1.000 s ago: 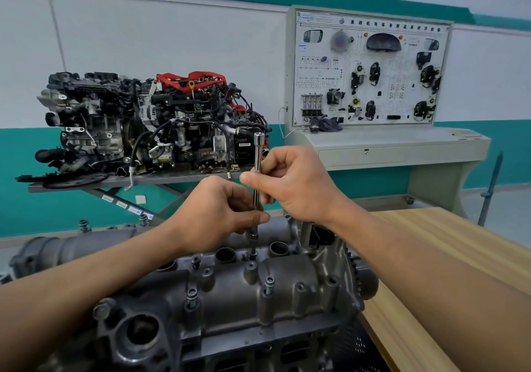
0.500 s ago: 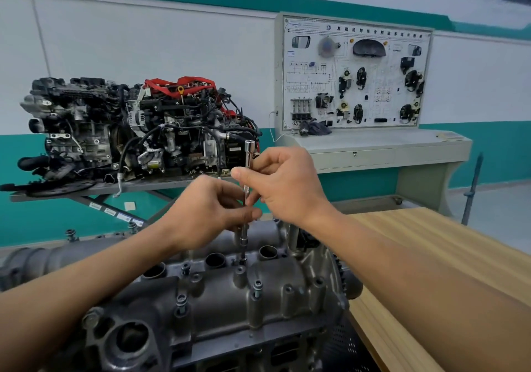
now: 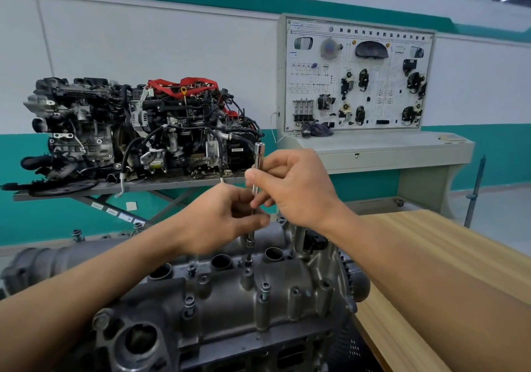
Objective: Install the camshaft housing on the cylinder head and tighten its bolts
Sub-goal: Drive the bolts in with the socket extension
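As my left hand (image 3: 224,222) and right hand (image 3: 296,190) pinch the upright extension bar (image 3: 258,156), its tip meets a bolt (image 3: 248,263) at the far edge of the camshaft housing (image 3: 224,314). Running bolts down, I reckon; next calls for square, steady twisting.

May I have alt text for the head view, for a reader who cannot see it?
A left hand, lower, and a right hand, higher, pinch an upright socket extension whose tip sits on a bolt of the camshaft housing. Behind stand another engine and a display board.
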`<state>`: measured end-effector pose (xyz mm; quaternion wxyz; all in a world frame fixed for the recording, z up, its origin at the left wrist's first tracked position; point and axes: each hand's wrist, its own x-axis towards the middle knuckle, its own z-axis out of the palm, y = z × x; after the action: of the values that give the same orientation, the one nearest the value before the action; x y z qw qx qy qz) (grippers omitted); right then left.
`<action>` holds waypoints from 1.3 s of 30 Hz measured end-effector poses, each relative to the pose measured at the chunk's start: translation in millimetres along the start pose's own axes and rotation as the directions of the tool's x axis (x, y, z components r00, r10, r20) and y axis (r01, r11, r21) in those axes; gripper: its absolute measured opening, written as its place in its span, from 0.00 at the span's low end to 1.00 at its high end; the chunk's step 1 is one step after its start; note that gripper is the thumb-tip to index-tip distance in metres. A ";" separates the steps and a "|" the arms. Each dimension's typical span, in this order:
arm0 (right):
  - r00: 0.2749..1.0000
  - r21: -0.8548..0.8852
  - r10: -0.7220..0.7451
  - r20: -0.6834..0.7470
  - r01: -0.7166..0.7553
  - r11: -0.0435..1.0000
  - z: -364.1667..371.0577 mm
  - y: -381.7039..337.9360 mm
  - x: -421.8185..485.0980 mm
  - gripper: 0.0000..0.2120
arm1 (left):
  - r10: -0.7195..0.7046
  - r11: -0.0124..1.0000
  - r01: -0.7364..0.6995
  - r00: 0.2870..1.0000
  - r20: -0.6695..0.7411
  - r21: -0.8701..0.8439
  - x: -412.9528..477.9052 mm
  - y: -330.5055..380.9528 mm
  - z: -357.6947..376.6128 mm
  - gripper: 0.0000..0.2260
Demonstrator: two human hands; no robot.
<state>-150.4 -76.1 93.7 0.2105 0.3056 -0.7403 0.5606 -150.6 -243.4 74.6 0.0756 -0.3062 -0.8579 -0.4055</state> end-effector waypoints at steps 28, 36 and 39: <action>0.998 -0.097 0.037 0.053 -0.032 0.995 5.1 -1.6 12.8 0.06 | -0.002 0.997 -0.004 0.997 -0.074 -0.080 -1.2 -6.1 -3.0 0.03; 0.956 -0.060 0.044 0.291 -0.028 0.998 -13.5 -8.7 9.8 0.07 | -0.015 0.994 0.030 0.990 0.139 -0.104 0.0 -6.3 -17.0 0.08; 0.987 -0.084 0.002 0.162 0.012 0.996 -6.4 -4.8 2.6 0.06 | -0.018 0.997 0.023 0.998 0.068 -0.074 -3.7 -9.5 -4.1 0.12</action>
<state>-149.1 -71.3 100.5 0.1639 0.3428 -0.7771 0.5017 -153.8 -252.8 69.8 0.0311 -0.3134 -0.8473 -0.4276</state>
